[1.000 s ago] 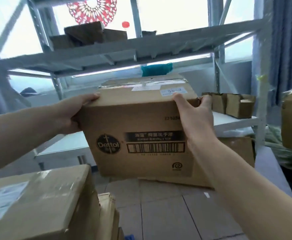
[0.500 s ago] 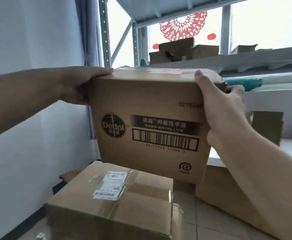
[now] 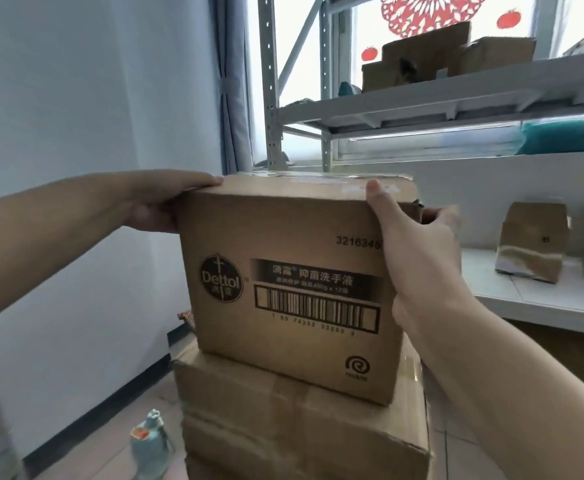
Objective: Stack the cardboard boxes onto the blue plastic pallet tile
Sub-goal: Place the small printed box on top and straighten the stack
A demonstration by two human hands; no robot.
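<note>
I hold a brown Dettol cardboard box with a barcode on its near face. My left hand grips its top left edge and my right hand wraps its top right corner. Its lower edge sits at the top of a taped cardboard box directly beneath it; I cannot tell whether it rests fully. More cardboard shows under that box. The blue pallet tile is hidden from view.
A white wall runs close on the left. A pale plastic bottle stands on the tiled floor at the lower left. Metal shelving with small boxes fills the right and back, with a low white shelf carrying open cartons.
I have turned left and carried the Dettol box from in front of the shelving toward the wall, then lowered it down onto the top of the taped box.
</note>
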